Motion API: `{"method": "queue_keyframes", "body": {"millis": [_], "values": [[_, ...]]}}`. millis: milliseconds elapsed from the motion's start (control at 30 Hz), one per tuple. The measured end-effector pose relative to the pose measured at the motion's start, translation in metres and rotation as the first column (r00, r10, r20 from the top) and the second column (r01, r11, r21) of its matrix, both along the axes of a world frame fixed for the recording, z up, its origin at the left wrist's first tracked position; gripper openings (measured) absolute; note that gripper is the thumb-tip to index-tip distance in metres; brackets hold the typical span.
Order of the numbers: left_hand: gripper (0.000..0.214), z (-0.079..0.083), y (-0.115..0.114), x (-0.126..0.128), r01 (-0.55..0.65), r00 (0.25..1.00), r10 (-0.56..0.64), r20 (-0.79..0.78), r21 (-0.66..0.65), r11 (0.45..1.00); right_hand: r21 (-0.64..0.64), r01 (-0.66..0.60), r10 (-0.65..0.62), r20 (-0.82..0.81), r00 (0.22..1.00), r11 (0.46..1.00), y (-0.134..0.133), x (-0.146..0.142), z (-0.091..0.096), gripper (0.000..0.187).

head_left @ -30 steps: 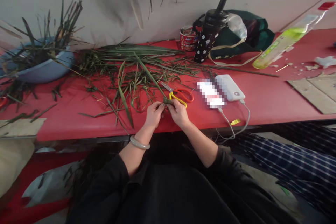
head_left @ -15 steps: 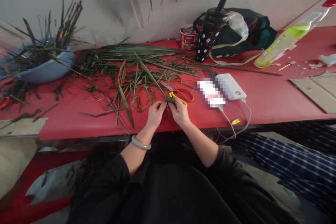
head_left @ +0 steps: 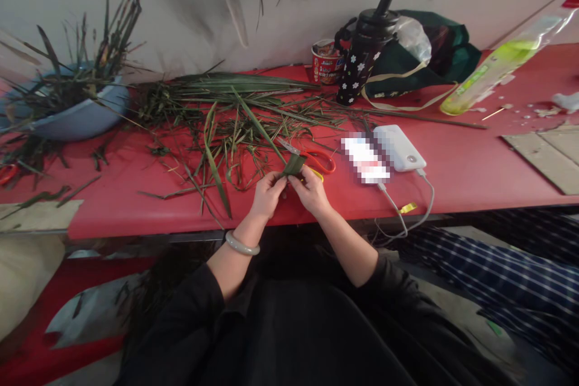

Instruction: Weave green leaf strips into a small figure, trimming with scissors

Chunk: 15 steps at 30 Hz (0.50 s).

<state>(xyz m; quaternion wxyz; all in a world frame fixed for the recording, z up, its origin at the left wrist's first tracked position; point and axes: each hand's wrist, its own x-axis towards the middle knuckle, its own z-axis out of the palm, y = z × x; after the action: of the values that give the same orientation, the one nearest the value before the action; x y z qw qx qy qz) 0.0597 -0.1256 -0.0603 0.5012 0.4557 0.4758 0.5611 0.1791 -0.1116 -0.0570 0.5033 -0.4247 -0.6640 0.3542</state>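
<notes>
A long green leaf strip (head_left: 294,164) is folded between my two hands, its narrow length slanting up and away to the left. My left hand (head_left: 268,194) pinches it from the left, a pale bangle on that wrist. Against its right side are the closed fingers of my right hand (head_left: 310,191). The hands almost touch above the table's front part. Just beyond them lie scissors (head_left: 320,160) with orange and yellow handles, partly hidden by the leaf and my right hand.
Leaf strips (head_left: 226,87) and cuttings cover the red table (head_left: 136,214). A blue basin (head_left: 85,117) of stalks stands left. Rightward are a blurred phone (head_left: 365,158), a cabled power bank (head_left: 398,148), a black tumbler (head_left: 362,60), a red cup (head_left: 324,66) and a tilted bottle (head_left: 502,63).
The folded part of the leaf strip has turned up and now shows a wider flat face above my fingertips, covering more of the scissors. Both hands keep nearly the same place.
</notes>
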Motion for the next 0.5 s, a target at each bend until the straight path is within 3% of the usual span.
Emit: {"method": "queue_keyframes", "body": {"millis": [133, 333, 500], "values": [[0.016, 0.0, -0.0001, -0.0001, 0.018, 1.0, -0.018, -0.008, 0.011, 1.0, 0.14, 0.022, -0.03, 0.058, 0.998, 0.99, 0.0012, 0.0029, 0.001, 0.008], [0.018, -0.0029, 0.0008, -0.0011, 0.002, 0.998, -0.001, 0.069, -0.017, 1.0, 0.25, -0.035, 0.0, 0.139, 0.99, 0.968, -0.0013, 0.0018, -0.0012, 0.028], [0.021, -0.0042, 0.0019, -0.0015, -0.016, 0.986, 0.017, 0.165, -0.01, 1.0, 0.315, -0.022, -0.06, 0.25, 0.966, 0.949, -0.0047, -0.0021, -0.004, 0.033]]}}
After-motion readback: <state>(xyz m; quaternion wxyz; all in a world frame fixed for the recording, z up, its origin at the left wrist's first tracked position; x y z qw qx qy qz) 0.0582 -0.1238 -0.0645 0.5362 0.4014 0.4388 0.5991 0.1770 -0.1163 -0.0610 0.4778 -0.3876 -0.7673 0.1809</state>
